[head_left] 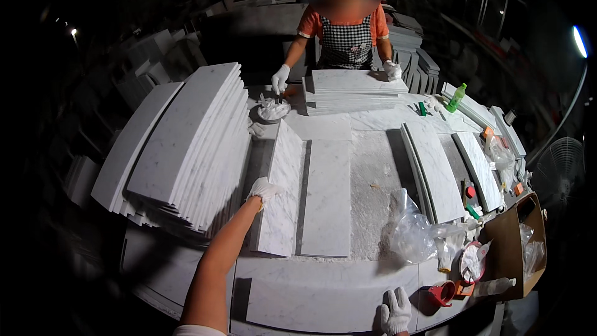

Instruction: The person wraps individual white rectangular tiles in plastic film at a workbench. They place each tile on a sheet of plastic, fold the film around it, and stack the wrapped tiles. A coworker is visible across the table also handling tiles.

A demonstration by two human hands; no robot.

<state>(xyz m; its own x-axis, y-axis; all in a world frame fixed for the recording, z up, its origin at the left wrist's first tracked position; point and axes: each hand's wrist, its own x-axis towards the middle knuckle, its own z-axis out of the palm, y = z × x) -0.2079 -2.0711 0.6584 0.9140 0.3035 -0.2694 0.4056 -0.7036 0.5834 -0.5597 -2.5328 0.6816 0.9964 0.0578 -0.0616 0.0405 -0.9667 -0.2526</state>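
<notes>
Indistinctly seen left grip [264,189], slab [284,211] (perhaps held)

A fan [561,165] stands near an open cardboard box [505,242].

Surface [375,211] broad, pale, gritty toward the middle. On it: tall slab stack [186,134], left; tilted slab [283,211]; flat slab [327,199] just right of that; crumpled clear bag [412,236]; far side, bowl [273,110]; near right, red cup [442,294].

Left arm [214,267] outstretched, right fingers [403,298] parted
</notes>
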